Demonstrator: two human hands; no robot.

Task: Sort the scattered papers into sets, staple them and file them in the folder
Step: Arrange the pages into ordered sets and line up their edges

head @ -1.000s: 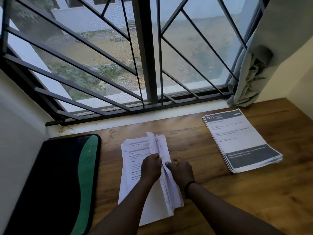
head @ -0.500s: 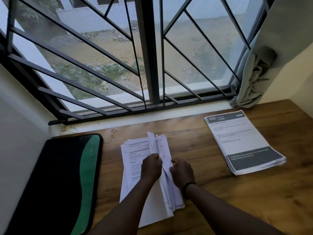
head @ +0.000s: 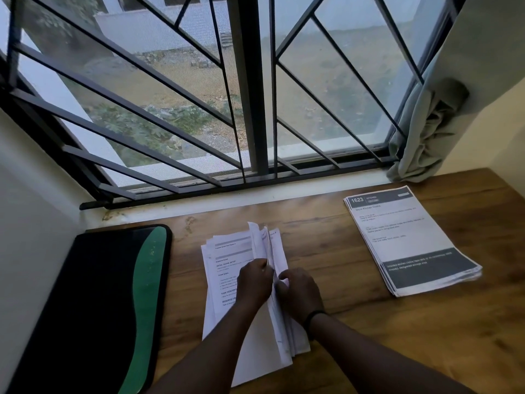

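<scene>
I see the loose paper stack [head: 227,268] at table centre. My left hand [head: 254,282] pinches lifted sheets [head: 268,245] at their middle, my right hand [head: 299,291] grips their right side. A sorted set [head: 409,240] lies at two o'clock, well apart. The folder [head: 93,302] rests at nine o'clock on the wooden table [head: 426,336].

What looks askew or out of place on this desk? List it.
The paper stack under both hands is fanned, its right-hand sheets lifted on edge. The set headed 1623 lies angled with edges slightly splayed. No stapler is in view.
</scene>
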